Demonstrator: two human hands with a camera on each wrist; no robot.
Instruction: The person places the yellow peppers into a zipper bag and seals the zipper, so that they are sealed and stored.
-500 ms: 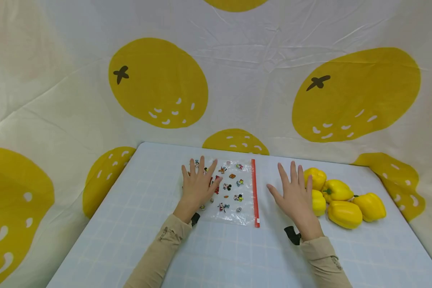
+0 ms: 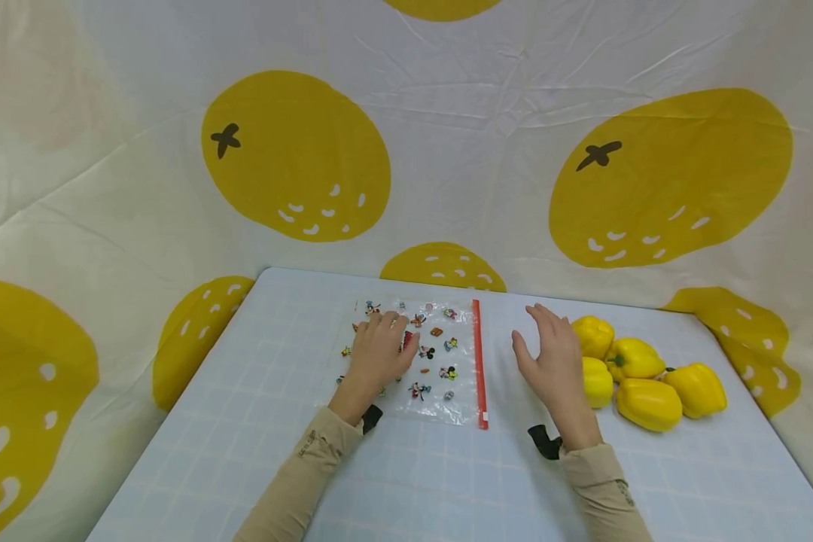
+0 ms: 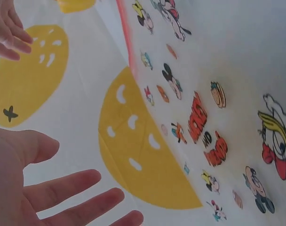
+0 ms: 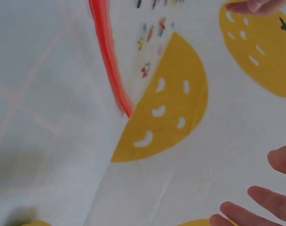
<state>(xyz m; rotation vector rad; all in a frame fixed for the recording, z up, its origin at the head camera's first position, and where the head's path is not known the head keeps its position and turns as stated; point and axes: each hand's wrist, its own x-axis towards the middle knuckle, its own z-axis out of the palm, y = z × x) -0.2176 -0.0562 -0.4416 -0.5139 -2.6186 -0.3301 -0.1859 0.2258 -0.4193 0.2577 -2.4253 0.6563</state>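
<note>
- Left hand [image 2: 378, 355] and right hand [image 2: 557, 367] less splayed than earlier; both relaxed, holding nothing
- Red-edged bag [image 2: 435, 370] lies flat, centre frame; yellow peppers [image 2: 645, 399] right of centre
- Risk, judged: right hand brushing sideways might roll peppers

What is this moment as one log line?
left hand: open, over bag; right hand: open, near yellow peppers; bag: flat on table

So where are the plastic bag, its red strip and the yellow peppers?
Plastic bag [image 2: 436, 363]: head view, its printed surface.
Red strip [image 2: 479, 365]: head view, midway along.
Yellow peppers [image 2: 640, 360]: head view, middle pepper's side.
</note>
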